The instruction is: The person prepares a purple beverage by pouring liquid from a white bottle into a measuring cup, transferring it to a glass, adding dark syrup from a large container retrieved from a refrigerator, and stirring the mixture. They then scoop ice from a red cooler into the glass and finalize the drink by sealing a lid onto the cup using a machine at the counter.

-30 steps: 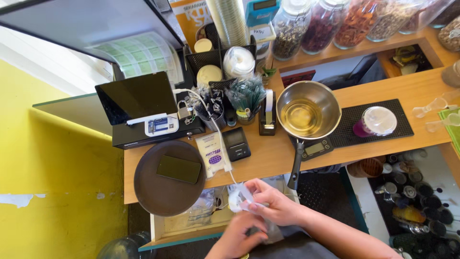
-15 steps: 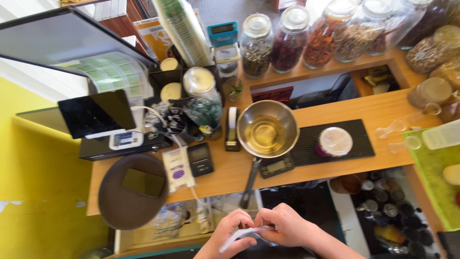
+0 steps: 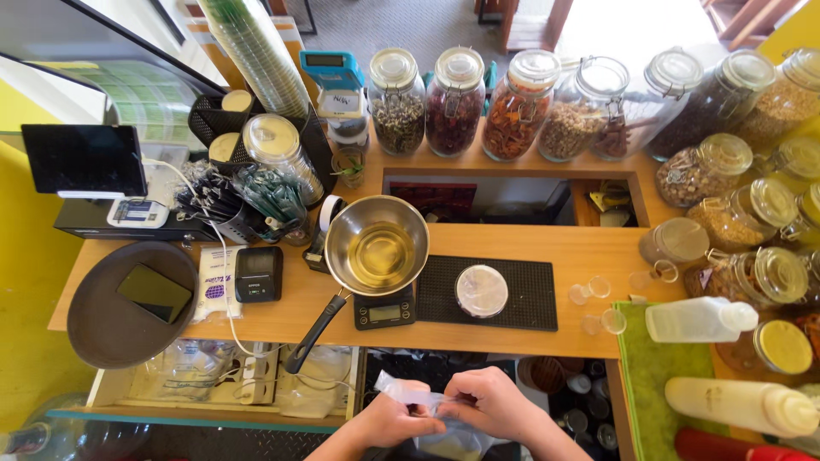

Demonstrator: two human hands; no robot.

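Observation:
Both my hands are at the bottom edge of the head view, below the wooden counter point(image 3: 581, 243). My left hand point(image 3: 389, 420) and my right hand point(image 3: 489, 403) pinch a small clear plastic bag point(image 3: 401, 391) between them, fingertips meeting at its top. The bag's lower part hangs between my wrists, and I cannot tell what is in it. Straight above my hands stands a steel saucepan point(image 3: 377, 245) of pale liquid on a small digital scale point(image 3: 383, 312). Beside it a lidded round cup point(image 3: 482, 290) rests on a black rubber mat point(image 3: 525, 294).
Glass jars point(image 3: 453, 101) of dried goods line the back shelf and the right side. A dark round tray point(image 3: 128, 303), a card reader point(image 3: 258, 274) and a tablet point(image 3: 84, 160) occupy the left. Squeeze bottles point(image 3: 699, 319) lie on a green cloth at right. An open drawer point(image 3: 218, 376) sits below left.
My view has swung right and slightly up, bringing the jars into sight. My hands stayed joined on the bag and slid toward the bottom centre of the picture.

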